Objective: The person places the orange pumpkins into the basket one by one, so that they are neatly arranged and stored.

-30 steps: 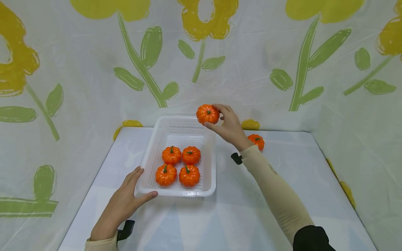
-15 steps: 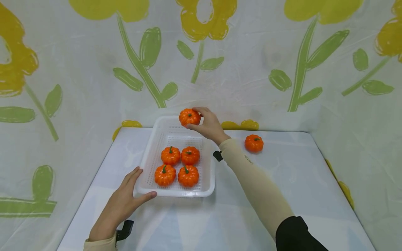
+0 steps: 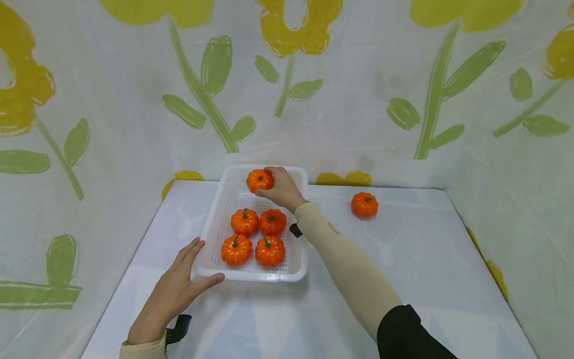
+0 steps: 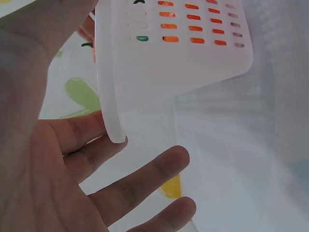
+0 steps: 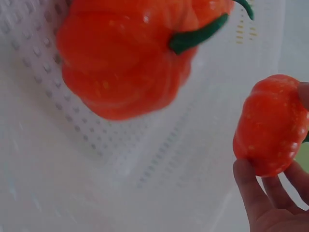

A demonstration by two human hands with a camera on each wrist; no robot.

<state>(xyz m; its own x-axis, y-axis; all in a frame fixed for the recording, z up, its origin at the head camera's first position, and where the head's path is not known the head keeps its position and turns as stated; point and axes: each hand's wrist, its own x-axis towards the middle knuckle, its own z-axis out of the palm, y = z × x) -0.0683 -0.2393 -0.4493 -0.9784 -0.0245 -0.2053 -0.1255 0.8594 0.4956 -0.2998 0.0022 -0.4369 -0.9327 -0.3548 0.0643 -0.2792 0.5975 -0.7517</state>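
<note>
My right hand (image 3: 284, 190) grips a small orange pumpkin (image 3: 258, 181) by its side, over the far end of a white plastic basket (image 3: 269, 276). In the right wrist view, fingers and thumb hold this pumpkin (image 5: 270, 125) above the perforated floor. Several similar pumpkins with green stems, one of them a near-left pumpkin (image 3: 236, 251), sit together in the basket's nearer half. At the near left corner, my left hand (image 3: 177, 284) touches the basket rim with thumb and fingers spread. Its fingers look mostly straight beside the rim (image 4: 110, 96) in the left wrist view.
One more pumpkin (image 3: 364, 205) lies on the white table (image 3: 403, 269), right of the basket near the back edge. A flower-printed cloth wall (image 3: 354, 99) rises behind the table and along both sides.
My right hand has carried the pumpkin leftward and down, from above the basket's far right corner to inside its far end. My left hand stays at the rim.
</note>
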